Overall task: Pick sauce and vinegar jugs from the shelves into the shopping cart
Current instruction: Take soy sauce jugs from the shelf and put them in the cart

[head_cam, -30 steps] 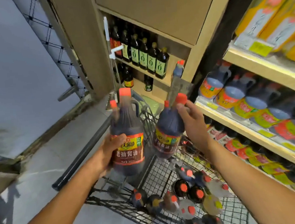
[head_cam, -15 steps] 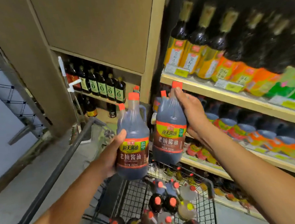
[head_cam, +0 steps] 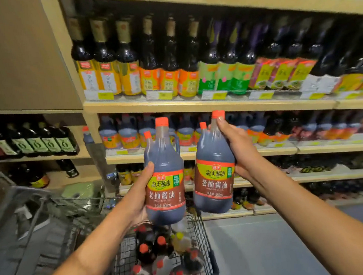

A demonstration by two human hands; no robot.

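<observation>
Spotter: Jugs, where are they?
Operator: Both upright, side by side above the cart (head_cam: 204,245). My left hand (head_cam: 137,196) wraps the left jug (head_cam: 164,182) at its body. My right hand (head_cam: 236,145) grips the right jug (head_cam: 214,174) at neck and shoulder.
Spotter: Next?
Operator: I'd lower them among the bottles (head_cam: 145,250) beneath my hands.
Spotter: Changes?
Operator: My view has swung up to the shelf (head_cam: 195,107); the grips are unchanged.
</observation>
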